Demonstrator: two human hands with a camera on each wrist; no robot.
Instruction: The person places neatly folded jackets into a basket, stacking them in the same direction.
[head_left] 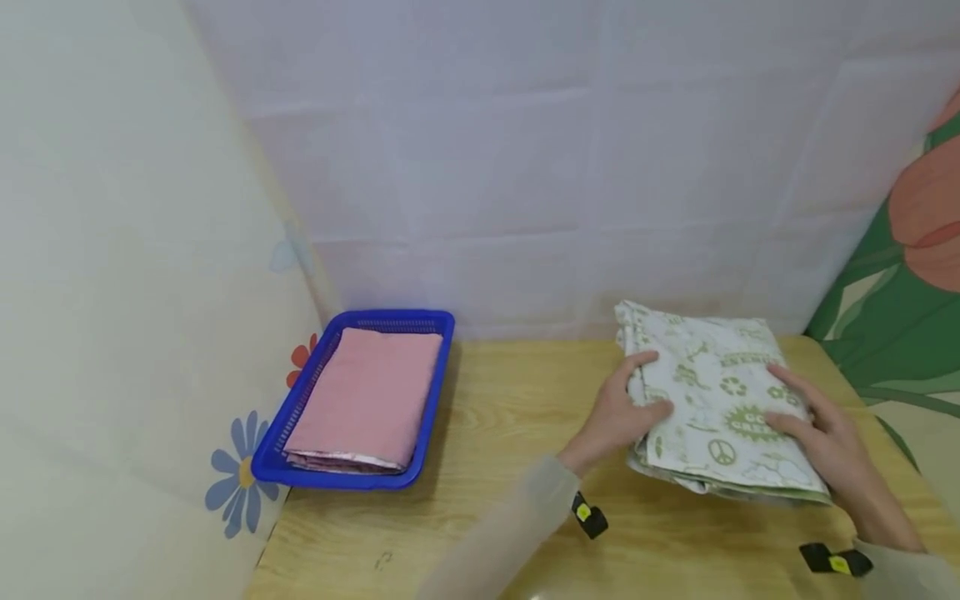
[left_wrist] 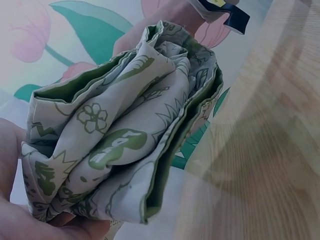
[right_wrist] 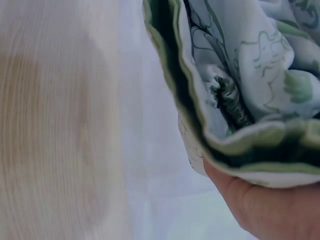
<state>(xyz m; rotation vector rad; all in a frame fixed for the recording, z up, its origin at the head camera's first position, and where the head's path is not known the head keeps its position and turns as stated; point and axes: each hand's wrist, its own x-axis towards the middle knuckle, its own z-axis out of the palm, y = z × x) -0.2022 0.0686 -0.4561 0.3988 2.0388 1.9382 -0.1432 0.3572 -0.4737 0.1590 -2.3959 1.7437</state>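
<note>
A folded white cloth with green prints [head_left: 697, 392] is held a little above the wooden table, on the right in the head view. My left hand [head_left: 617, 415] grips its left edge, thumb on top. On the opposite edge, my right hand [head_left: 834, 446] holds it the same way, with the fingers underneath mostly hidden. The left wrist view shows the side of the cloth [left_wrist: 115, 145], with several bunched layers and green-lined edges. In the right wrist view, its folds [right_wrist: 270, 75] gape above the right hand [right_wrist: 265, 205].
At the left of the table [head_left: 510, 433] stands a blue plastic basket [head_left: 429, 425] with a folded pink cloth [head_left: 367, 392] lying inside. A pale curtain [head_left: 480, 167] hangs behind the table. Flower-patterned sheets flank it left and right.
</note>
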